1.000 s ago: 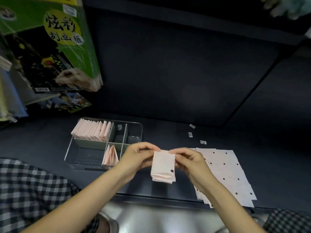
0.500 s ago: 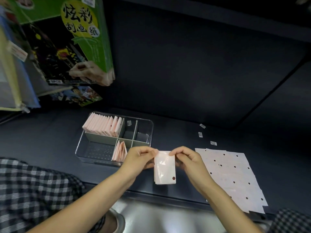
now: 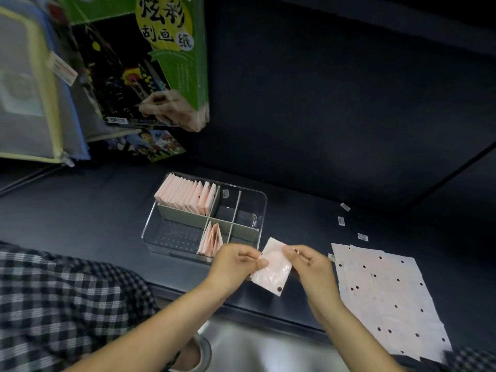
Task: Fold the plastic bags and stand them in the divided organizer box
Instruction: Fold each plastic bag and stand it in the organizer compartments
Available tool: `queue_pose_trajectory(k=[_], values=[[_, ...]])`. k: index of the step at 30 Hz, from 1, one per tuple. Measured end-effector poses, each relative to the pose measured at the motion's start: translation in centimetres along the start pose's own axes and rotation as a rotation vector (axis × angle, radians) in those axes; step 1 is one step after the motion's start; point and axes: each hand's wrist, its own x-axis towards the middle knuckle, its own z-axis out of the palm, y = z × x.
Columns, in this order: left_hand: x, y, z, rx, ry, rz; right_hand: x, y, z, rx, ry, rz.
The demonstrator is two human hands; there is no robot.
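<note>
A folded pale pink plastic bag [image 3: 272,269] with a dark dot hangs tilted over the dark shelf's front edge. My left hand [image 3: 236,261] pinches its left edge and my right hand [image 3: 306,264] pinches its upper right corner. Just behind my hands stands the clear divided organizer box [image 3: 261,208]. A row of several folded pink bags [image 3: 185,196] fills its back left compartment, and a few more folded bags [image 3: 212,240] stand in a front middle slot. A pile of flat dotted bags [image 3: 386,296] lies to the right.
Green and black craft-paper packs [image 3: 150,63] and zip pouches [image 3: 29,84] hang at the upper left. Three small white labels [image 3: 341,220] lie on the shelf behind the flat pile. A checked sleeve or garment [image 3: 53,304] fills the lower left.
The folded bag has tilted and moved up toward the organizer box's front right corner, with both hands still on it. The camera has shifted, so the box sits further right in view.
</note>
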Motion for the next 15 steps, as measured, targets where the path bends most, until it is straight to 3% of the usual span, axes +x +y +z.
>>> queue_pose_trajectory(k=[6,7,11,15], values=[[1.3,-0.5,-1.5,-0.082,0.105,-0.01,-1.0,2.2,2.9,0.017,-0.109,0.184],[1.7,-0.8,-1.9,0.037,0.098,0.02,-1.0,2.3,3.1,0.012,-0.077,0.185],[4.0,-3.1,-4.6,1.13,0.158,0.174,-0.5,2.5,3.1,-0.073,0.006,0.151],[5.7,-5.0,-6.4,1.267,0.196,0.181,-0.4,2.7,3.1,-0.151,0.005,0.147]])
